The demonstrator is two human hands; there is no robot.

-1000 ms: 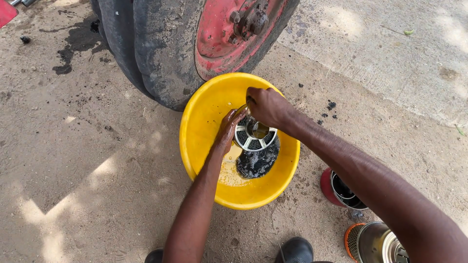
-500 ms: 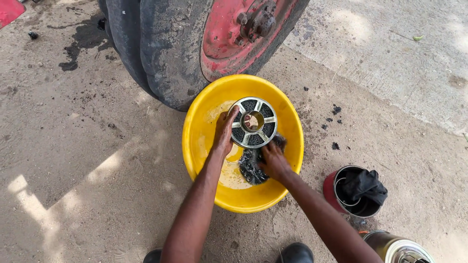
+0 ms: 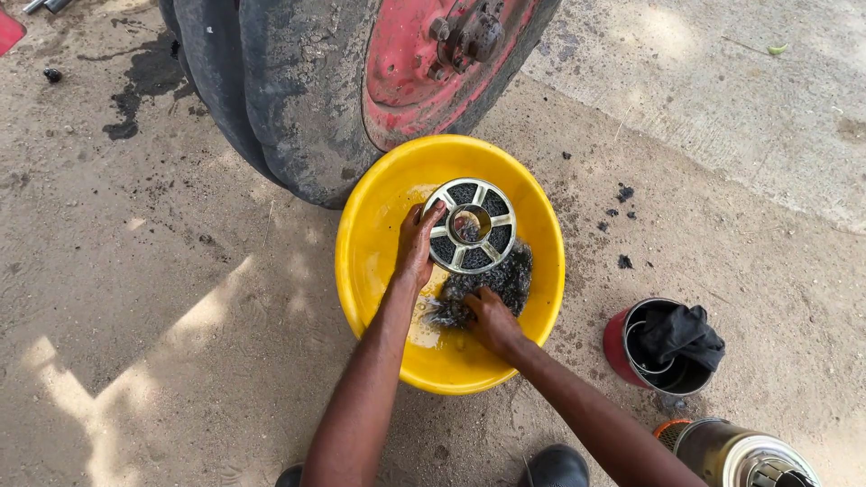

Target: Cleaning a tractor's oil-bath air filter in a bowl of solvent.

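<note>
Hands both busy: left hand [image 3: 417, 242] steadied round spoked metal filter [image 3: 470, 225] over yellow plastic basin [image 3: 379, 225], right hand [image 3: 492, 320] clutched its dark mesh [image 3: 492, 284]; firm grip, slow scrubbing seemed wise.

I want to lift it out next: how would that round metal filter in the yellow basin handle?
The round metal filter looks rigid, with spoked end plate and mesh, so probably stiff. It sits wet in the yellow basin, gripped by the left hand, so likely slippery. Being cylindrical, it may roll if laid sideways.

One yellow basin [image 3: 370, 261], one round metal filter [image 3: 470, 225], one dark mesh wad [image 3: 492, 281]. Two tyres [image 3: 271, 90], one red can [image 3: 618, 347], one black cloth [image 3: 681, 334]. Two hands, two shoes
</note>
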